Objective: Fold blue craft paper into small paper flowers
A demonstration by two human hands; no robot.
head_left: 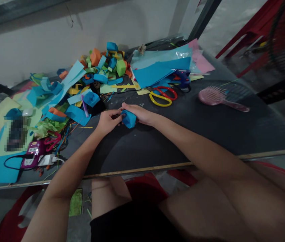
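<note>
Between my two hands is a small folded blue paper shape [129,119], boxy with angled faces, held just above the dark table [142,148]. My left hand [110,120] pinches its left side, with thumb and fingers closed at the paper. From the right, my right hand [141,113] wraps behind it, its fingers partly hidden by the paper. Beyond my hands lie scissors [161,97] with one yellow and one red handle loop. A purple pen-like stick [84,106] rests on blue paper to the left of my left hand.
Colourful folded paper pieces [104,67] are heaped against the wall. Blue paper sheets [155,74] lie at the back right, near a pink hairbrush [218,97]. At left are a purple device [33,154], a white adapter [47,160] and paper scraps. The table's front edge [137,170] runs below my forearms.
</note>
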